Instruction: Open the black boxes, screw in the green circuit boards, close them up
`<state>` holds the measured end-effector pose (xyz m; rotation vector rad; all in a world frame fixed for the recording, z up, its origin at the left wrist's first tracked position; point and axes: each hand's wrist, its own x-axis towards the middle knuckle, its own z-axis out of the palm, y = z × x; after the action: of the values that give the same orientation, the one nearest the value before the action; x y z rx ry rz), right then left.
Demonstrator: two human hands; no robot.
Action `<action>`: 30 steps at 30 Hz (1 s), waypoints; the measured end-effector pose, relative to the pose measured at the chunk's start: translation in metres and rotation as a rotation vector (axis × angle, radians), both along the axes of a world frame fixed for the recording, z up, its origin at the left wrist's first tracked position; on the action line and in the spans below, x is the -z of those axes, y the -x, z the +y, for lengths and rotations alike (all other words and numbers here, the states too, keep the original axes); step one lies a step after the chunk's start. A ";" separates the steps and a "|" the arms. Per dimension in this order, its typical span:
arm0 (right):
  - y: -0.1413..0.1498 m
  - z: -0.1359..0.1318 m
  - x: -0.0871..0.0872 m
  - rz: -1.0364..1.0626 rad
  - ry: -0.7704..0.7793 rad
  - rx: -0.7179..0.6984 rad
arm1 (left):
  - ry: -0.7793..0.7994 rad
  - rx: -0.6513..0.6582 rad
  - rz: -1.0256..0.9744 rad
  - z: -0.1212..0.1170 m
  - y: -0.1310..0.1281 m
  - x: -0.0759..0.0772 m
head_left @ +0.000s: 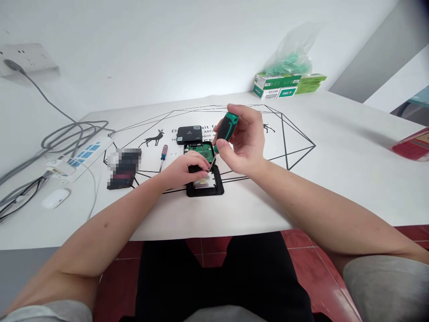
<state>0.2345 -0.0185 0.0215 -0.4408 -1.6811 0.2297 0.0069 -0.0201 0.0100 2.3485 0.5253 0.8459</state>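
My right hand [246, 143] grips the green and black handle of a screwdriver [228, 126], which slants down to the left. Its tip meets the upper part of a black casing [205, 192] with a silvery metal plate [209, 181] inside. Beside that tip, the fingers of my left hand [184, 169] are pinched together; whatever they hold is hidden. Just behind lies an opened black housing with a green circuit board [205, 151], partly covered by my left fingers. A flat black box with labels [189, 134] rests at its far edge.
A smaller screwdriver [164, 154] and tiny screws [173, 154] lie to the left. Further left are a blurred dark object [124, 169], a power strip [83, 156], cables [63, 129] and a white case [56, 198]. Green and white boxes [278, 85] and a plastic bag [293, 53] stand at the back.
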 end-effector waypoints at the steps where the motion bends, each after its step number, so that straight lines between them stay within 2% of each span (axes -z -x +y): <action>1: 0.000 0.000 0.000 0.004 0.002 0.001 | 0.015 -0.002 -0.003 0.001 0.000 0.000; 9: -0.001 0.002 -0.001 0.033 -0.001 0.001 | 0.043 0.054 -0.035 0.001 -0.001 0.002; 30: -0.001 0.001 0.002 0.023 0.025 -0.003 | 0.067 0.036 -0.036 0.002 -0.001 0.004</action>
<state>0.2353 -0.0171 0.0200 -0.4532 -1.6580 0.2575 0.0077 -0.0184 0.0055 2.2709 0.4875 0.8399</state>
